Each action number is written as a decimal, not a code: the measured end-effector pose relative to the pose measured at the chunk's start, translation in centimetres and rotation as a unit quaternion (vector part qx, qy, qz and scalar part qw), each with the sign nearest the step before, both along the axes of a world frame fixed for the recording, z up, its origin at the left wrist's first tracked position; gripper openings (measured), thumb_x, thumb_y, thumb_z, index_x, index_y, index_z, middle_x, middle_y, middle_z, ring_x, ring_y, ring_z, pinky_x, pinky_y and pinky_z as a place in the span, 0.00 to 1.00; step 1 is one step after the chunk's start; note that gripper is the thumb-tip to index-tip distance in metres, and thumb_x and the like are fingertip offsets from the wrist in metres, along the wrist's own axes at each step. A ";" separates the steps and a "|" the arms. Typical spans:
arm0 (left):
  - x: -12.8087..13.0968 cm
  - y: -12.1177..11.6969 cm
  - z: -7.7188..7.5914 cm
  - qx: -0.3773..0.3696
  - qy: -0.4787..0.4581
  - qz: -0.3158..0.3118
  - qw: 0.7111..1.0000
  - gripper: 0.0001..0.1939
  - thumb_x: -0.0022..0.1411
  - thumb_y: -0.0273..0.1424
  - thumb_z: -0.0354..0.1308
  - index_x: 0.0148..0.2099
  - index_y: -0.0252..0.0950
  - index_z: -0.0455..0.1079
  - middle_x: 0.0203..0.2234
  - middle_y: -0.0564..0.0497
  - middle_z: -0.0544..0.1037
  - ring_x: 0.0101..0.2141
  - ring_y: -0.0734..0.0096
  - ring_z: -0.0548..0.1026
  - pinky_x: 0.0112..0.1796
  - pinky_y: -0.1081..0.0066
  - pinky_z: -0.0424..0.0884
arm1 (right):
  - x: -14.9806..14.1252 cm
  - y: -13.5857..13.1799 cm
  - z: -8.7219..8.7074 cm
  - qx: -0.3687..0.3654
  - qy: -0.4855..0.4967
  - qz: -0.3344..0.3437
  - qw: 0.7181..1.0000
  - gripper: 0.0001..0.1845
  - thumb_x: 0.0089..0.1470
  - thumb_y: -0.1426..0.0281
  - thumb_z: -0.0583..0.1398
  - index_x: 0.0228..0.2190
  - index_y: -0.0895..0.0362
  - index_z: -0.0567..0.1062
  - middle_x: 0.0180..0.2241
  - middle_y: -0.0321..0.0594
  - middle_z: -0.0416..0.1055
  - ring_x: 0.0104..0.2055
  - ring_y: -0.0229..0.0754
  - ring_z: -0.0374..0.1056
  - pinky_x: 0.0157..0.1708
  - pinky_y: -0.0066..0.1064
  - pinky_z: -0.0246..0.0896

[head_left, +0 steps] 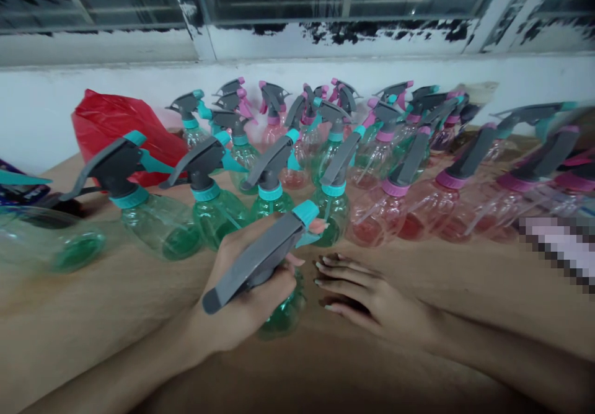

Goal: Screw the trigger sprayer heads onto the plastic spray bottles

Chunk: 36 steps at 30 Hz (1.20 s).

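Observation:
My left hand is wrapped round the neck of a green spray bottle with a grey and turquoise trigger head, close in front of me. The bottle stands on the wooden table, its upper body hidden by my fingers. Just to the right, my right hand rests with fingers stretched out near the tabletop, apart from the bottle and holding nothing. Behind my hands stands a row of spray bottles: green ones with turquoise collars on the left, pink ones with pink collars on the right.
More spray bottles crowd the back, against a white wall below windows. A red plastic bag sits at the back left. One clear green bottle lies on its side at far left. A pixelated item is at right.

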<state>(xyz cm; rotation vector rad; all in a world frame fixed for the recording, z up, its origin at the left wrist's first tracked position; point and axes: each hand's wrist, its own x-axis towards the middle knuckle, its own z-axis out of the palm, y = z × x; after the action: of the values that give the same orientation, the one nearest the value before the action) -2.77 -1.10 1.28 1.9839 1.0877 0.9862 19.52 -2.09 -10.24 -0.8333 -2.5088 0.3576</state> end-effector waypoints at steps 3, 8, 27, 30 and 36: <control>0.1 -0.1 -0.2 0.005 0.012 0.020 1.000 0.05 0.53 0.25 0.51 0.27 0.40 0.63 0.27 0.53 0.68 0.27 0.69 0.69 0.30 0.69 0.69 | 0.0 -0.1 0.1 -0.007 -0.002 -0.003 1.000 0.18 0.60 0.66 0.55 0.51 0.56 0.68 0.56 0.41 0.65 0.62 0.43 0.54 0.60 0.41 0.53; 0.2 -0.3 -0.2 0.019 0.024 0.026 0.999 0.02 0.55 0.28 0.51 0.30 0.39 0.63 0.25 0.54 0.65 0.25 0.71 0.65 0.28 0.70 0.68 | 0.0 -0.1 0.2 -0.013 -0.002 -0.002 1.000 0.18 0.60 0.66 0.54 0.51 0.56 0.68 0.56 0.41 0.65 0.62 0.43 0.54 0.60 0.41 0.53; 0.5 -0.1 -0.2 0.014 0.005 0.022 1.000 0.07 0.54 0.25 0.51 0.33 0.39 0.69 0.29 0.54 0.71 0.25 0.73 0.70 0.30 0.74 0.69 | 0.1 0.0 0.0 -0.011 0.002 0.000 1.000 0.18 0.60 0.67 0.55 0.51 0.56 0.68 0.56 0.41 0.65 0.62 0.44 0.54 0.60 0.43 0.54; 0.4 -0.2 -0.1 -0.023 -0.003 0.020 1.000 0.07 0.54 0.26 0.52 0.35 0.40 0.69 0.31 0.54 0.74 0.26 0.73 0.72 0.30 0.73 0.70 | 0.1 0.0 0.0 -0.014 -0.002 0.002 1.000 0.18 0.60 0.66 0.55 0.52 0.56 0.68 0.56 0.41 0.64 0.62 0.44 0.54 0.60 0.43 0.54; 0.1 -0.3 0.0 -0.048 -0.031 0.013 0.998 0.14 0.50 0.25 0.53 0.40 0.43 0.71 0.32 0.53 0.76 0.34 0.64 0.76 0.35 0.68 0.72 | 0.1 -0.1 0.0 -0.010 -0.009 -0.004 1.000 0.18 0.61 0.66 0.55 0.51 0.56 0.68 0.56 0.41 0.64 0.62 0.43 0.53 0.61 0.42 0.53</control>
<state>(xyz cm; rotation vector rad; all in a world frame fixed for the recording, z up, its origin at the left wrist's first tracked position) -2.70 -1.40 1.31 1.8551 1.1095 0.9837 19.60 -2.19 -10.23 -0.8579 -2.5209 0.3736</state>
